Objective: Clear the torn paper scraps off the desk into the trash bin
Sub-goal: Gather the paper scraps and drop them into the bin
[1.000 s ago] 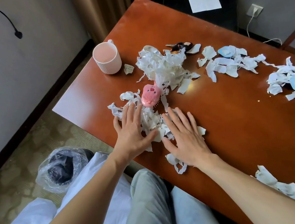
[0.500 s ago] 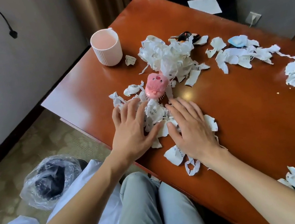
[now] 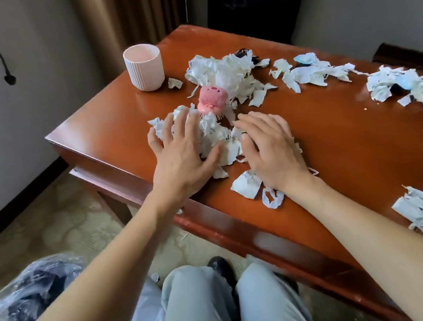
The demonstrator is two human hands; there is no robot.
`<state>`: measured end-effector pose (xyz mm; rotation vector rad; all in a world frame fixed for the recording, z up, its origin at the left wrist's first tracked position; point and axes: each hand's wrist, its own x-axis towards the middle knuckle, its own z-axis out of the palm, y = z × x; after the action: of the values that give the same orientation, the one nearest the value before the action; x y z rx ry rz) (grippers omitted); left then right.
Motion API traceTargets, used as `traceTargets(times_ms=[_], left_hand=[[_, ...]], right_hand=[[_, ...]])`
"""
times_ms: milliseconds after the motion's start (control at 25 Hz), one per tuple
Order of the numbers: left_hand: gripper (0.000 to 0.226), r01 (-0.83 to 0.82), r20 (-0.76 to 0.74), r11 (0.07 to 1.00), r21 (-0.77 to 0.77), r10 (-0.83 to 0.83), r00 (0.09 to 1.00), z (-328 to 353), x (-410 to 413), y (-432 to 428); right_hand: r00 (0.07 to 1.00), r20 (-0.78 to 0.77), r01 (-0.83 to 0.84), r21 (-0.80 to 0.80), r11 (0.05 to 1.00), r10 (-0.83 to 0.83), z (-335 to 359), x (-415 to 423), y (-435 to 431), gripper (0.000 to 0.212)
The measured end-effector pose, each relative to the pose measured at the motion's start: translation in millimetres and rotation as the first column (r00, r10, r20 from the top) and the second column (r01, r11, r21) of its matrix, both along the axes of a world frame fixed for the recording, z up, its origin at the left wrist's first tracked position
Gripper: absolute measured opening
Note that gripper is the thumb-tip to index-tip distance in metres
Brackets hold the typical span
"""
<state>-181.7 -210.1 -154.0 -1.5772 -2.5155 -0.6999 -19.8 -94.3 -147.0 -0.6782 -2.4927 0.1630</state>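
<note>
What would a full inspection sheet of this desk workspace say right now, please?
Surface: glossy reddish-brown wooden desk, strewn with paper.
Job's things: torn white paper scraps in several clusters, one under both hands; plastic-lined trash bin on the floor, left.
Clutter: pink ribbed cup; pink pig-faced brush among scraps; small dark object behind the biggest heap, unclear.
Hands: left hand and right hand open, fingers spread, pressing on scraps.
Cables: black cable hanging on the left wall.
Surroundings: brown curtain, patterned carpet.
</note>
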Motion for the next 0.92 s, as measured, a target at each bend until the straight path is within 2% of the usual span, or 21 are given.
traceTargets(times_ms=[120,240,360,480,600,720,920], left_hand=[[0.078,0.015,0.004,0.999,0.05,-0.015,1.0,0.5,0.2,-2.2],[0.068,0.053,-0.009,0.997,0.055,-0.052,0.999,5.9,2.6,-5.3],[0.058,0.101,0.005,0.995,0.016,-0.101,0.995,7.6,2.4,-5.3],[0.057,0.11,0.029,0.994,0.028,-0.111,0.993,8.0,2.6,-5.3],[0.055,0.097,0.04,0.994,0.052,-0.099,0.994,7.8,3.8,-6.2],[0.054,0.091,0.031,0.995,0.042,-0.093,0.995,6.4,4.2,-5.2],[0.049,0.099,0.008,0.995,0.017,-0.099,0.995,6.2,1.5,-1.0]], right_hand=[[0.986,-0.162,0.051,0.09,0.995,-0.036,3.3,4.2,-3.9,0.037],[0.975,-0.206,0.109,0.092,0.99,-0.088,10.9,12.5,-11.9,0.034],[0.992,-0.056,0.115,0.0,0.993,-0.115,16.8,26.7,-18.6,0.039],[0.971,0.22,0.122,-0.11,0.986,-0.095,17.8,47.0,-27.8,0.063],[0.918,0.391,0.167,-0.214,0.962,-0.072,12.7,55.0,-35.7,0.09],[0.915,0.399,0.162,-0.227,0.96,-0.06,9.8,42.8,-32.4,0.096],[0.936,0.349,0.124,-0.2,0.972,-0.048,7.6,19.0,-17.9,0.083]])
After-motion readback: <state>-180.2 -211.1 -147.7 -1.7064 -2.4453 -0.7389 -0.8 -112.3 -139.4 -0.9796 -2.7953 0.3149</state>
